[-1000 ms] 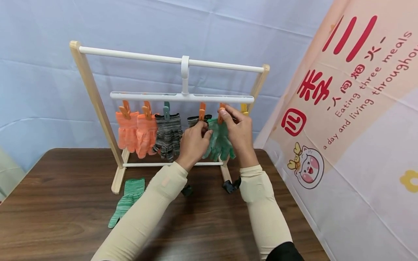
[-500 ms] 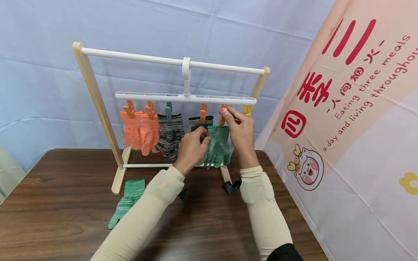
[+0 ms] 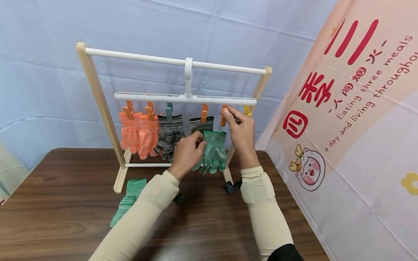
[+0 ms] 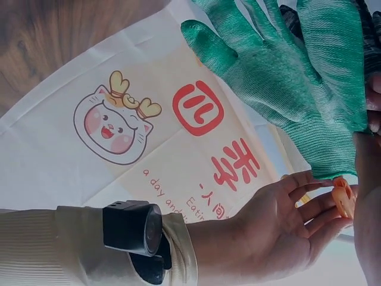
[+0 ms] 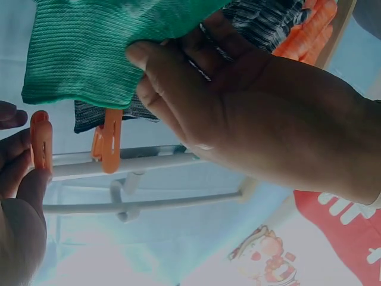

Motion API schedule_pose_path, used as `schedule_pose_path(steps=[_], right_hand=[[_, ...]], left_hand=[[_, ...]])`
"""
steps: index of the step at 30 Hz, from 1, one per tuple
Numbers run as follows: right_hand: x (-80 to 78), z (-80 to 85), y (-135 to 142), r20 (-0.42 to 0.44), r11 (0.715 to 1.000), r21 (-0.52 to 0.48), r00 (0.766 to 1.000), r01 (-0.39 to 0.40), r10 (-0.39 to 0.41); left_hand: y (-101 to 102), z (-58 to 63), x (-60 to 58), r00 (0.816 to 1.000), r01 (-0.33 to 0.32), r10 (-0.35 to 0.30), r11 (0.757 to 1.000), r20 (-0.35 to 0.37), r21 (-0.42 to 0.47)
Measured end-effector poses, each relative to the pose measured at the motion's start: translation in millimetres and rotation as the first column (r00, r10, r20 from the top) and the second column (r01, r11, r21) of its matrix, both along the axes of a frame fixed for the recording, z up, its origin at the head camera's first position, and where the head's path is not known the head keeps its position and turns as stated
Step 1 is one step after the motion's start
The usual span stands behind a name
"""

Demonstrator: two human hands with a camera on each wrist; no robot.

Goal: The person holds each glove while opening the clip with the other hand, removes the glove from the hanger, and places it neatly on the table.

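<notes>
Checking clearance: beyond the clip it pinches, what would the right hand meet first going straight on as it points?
Probably the white hanger bar, just above the orange clip in the right hand; depth is unclear.

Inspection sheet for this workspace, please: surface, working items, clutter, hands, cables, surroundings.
Surface: brown wood-grain table.
Job's things: held green glove, apart from the orange peg above it; second green glove on the table, partly hidden; two orange gloves and two grey-black gloves pegged to the white hanger.
Clutter: nothing seen.
Hands: left hand pinches the held glove's edge; right hand pinches the orange peg.
Cables: nothing seen.
Surroundings: pale cloth backdrop, printed banner.
</notes>
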State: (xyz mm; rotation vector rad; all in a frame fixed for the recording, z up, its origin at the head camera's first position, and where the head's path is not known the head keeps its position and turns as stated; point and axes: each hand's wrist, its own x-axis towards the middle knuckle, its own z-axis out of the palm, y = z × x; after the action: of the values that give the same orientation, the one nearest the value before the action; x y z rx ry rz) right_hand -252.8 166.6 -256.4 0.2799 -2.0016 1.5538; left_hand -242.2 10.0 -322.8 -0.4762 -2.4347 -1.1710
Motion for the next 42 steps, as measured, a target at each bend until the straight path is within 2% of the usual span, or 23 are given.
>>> schedule_pose_path(steps=[16, 25, 36, 42], right_hand=[[3.9, 2.7, -3, 0.031, 0.999, 0.035, 0.999, 0.035, -0.036], [0.7, -0.9, -2, 0.038, 0.996, 0.066, 0.998, 0.056, -0.059], [-0.3, -1.4, -2, 0.045, 0.994, 0.087, 0.997, 0.065, -0.069], [-1.3, -1.8, -3, 0.042, 0.996, 0.080, 0.998, 0.046, -0.050]], left_hand=[[-15, -7.4, 6.4, 0.999, -0.001, 0.001, 1.000, 0.049, 0.000], [-20, -11.9, 8.1, 0.999, 0.020, -0.020, 1.000, 0.039, 0.008], [-29, -17.3, 11.1, 0.997, 0.015, -0.016, 1.000, 0.076, 0.016], [-33, -19.1, 11.2, 0.996, 0.017, -0.019, 1.000, 0.089, 0.024]])
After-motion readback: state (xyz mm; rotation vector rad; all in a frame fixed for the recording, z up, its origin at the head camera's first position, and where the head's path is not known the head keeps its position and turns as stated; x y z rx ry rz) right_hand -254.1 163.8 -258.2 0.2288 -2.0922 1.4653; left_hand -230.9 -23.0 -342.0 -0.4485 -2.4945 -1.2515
